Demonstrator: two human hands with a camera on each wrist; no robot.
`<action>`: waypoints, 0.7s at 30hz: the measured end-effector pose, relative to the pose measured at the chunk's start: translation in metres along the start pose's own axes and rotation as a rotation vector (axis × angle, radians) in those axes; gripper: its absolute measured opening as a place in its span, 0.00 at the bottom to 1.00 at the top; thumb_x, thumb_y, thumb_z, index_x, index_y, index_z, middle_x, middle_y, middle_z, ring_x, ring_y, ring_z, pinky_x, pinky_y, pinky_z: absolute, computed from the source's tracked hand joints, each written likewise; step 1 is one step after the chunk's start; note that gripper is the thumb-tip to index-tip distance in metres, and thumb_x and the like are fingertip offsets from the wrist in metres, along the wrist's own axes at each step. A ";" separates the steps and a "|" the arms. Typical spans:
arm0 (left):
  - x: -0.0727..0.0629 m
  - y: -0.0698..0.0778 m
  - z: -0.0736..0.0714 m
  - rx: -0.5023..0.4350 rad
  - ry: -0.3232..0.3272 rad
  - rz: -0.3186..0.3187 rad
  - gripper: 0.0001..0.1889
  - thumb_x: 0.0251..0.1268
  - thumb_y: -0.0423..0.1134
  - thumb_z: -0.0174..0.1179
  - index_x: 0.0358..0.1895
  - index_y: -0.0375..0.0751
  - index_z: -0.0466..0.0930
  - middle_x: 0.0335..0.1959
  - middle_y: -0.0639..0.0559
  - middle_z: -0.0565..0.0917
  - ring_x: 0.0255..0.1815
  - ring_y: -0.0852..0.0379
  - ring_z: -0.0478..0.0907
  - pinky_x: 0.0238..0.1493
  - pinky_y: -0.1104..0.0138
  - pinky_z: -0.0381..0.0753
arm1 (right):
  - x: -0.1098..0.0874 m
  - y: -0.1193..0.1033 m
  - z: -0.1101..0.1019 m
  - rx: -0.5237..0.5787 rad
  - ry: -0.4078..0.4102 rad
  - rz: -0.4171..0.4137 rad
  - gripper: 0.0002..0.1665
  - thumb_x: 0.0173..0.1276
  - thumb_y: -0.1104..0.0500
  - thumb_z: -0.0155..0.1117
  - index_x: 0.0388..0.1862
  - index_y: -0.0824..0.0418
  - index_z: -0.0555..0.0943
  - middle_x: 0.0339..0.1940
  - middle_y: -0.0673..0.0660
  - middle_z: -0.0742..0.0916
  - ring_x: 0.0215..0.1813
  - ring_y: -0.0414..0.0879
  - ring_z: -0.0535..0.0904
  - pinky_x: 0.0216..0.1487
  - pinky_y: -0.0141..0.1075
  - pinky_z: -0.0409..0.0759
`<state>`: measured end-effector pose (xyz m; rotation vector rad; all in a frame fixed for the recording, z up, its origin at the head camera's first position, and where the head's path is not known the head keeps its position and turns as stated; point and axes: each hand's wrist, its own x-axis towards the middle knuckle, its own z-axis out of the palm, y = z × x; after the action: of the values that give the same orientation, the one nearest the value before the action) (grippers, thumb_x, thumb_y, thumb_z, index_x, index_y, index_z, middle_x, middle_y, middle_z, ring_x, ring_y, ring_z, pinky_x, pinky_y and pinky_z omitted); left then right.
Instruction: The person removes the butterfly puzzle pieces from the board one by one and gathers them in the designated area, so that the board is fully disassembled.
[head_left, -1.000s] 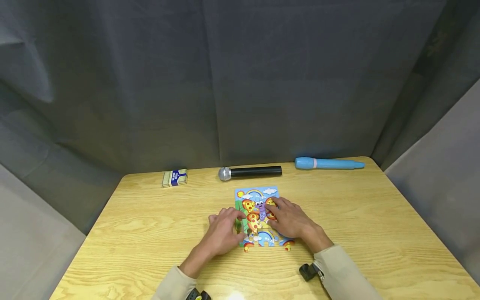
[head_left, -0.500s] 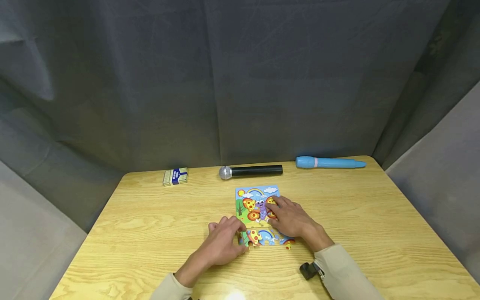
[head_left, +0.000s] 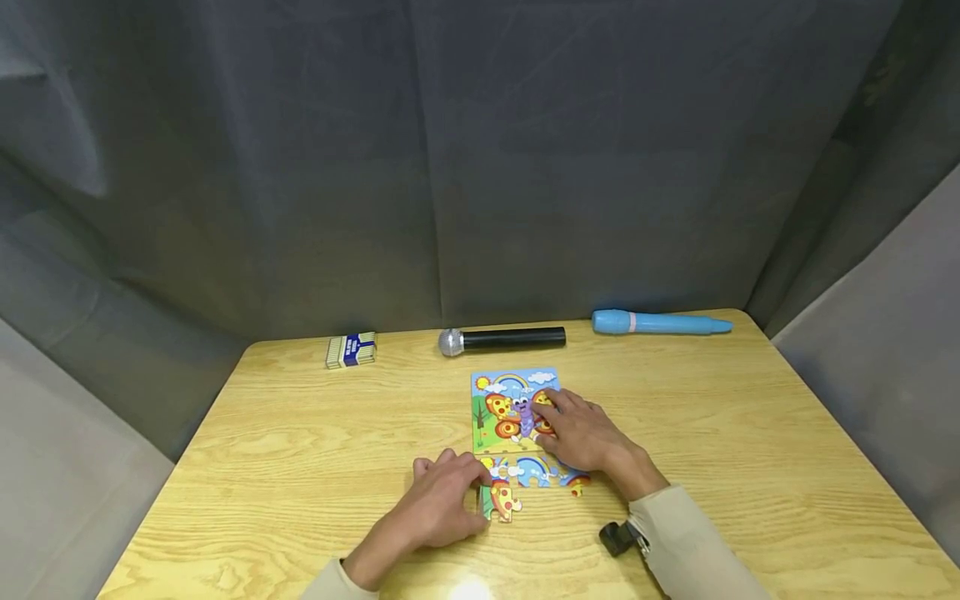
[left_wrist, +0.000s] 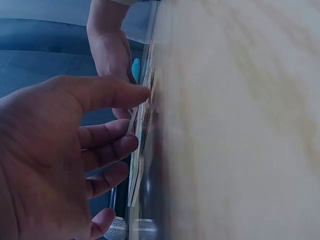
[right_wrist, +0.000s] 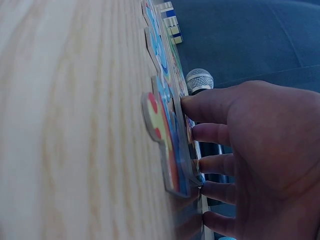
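Note:
A butterfly jigsaw board (head_left: pixel 493 427) lies flat on the table in the head view, with a row of loose pieces (head_left: pixel 531 471) along its near edge. My left hand (head_left: pixel 442 504) pinches a green and yellow puzzle piece (head_left: pixel 504 502) with red spots, just nearer to me than that row. Its thin edge shows between thumb and fingers in the left wrist view. My right hand (head_left: pixel 588 435) rests on the right side of the board, fingers extended and covering part of the picture. Close to that hand, a loose puzzle piece (right_wrist: pixel 161 125) shows in the right wrist view.
Behind the board lies a black microphone (head_left: pixel 513 337) with a silver head. A light blue microphone-shaped stick (head_left: pixel 663 322) lies at the back right, and a striped pack (head_left: pixel 351 350) with a blue band at the back left. Dark cloth (head_left: pixel 315 167) hangs behind the wooden table (head_left: pixel 300 467).
The left hand has drawn the spotted puzzle piece off the board, towards me and past the row of loose pieces. My right hand has stayed in place on the board.

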<state>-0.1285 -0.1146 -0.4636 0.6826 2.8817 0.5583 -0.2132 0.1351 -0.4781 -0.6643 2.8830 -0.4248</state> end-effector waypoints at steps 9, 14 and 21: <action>-0.006 0.002 0.000 0.035 -0.032 0.035 0.21 0.38 0.48 0.73 0.41 0.57 0.79 0.34 0.67 0.75 0.38 0.66 0.64 0.41 0.63 0.53 | 0.000 0.000 0.001 -0.003 0.001 -0.004 0.33 0.72 0.44 0.54 0.73 0.52 0.66 0.77 0.61 0.63 0.78 0.62 0.54 0.69 0.62 0.57; -0.007 0.002 0.000 0.047 -0.040 0.033 0.21 0.38 0.49 0.73 0.41 0.57 0.79 0.33 0.67 0.74 0.37 0.67 0.65 0.40 0.65 0.53 | 0.000 0.000 0.000 -0.007 0.004 -0.008 0.33 0.72 0.44 0.54 0.73 0.52 0.66 0.76 0.61 0.63 0.77 0.62 0.55 0.69 0.63 0.58; -0.007 0.002 -0.001 0.041 -0.056 0.041 0.23 0.37 0.52 0.73 0.42 0.57 0.78 0.33 0.66 0.73 0.37 0.67 0.64 0.40 0.66 0.52 | -0.001 0.000 0.000 -0.007 0.003 -0.003 0.33 0.72 0.44 0.54 0.73 0.51 0.66 0.76 0.60 0.64 0.77 0.62 0.55 0.69 0.63 0.58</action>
<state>-0.1219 -0.1162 -0.4612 0.7528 2.8410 0.4779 -0.2123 0.1352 -0.4780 -0.6698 2.8883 -0.4167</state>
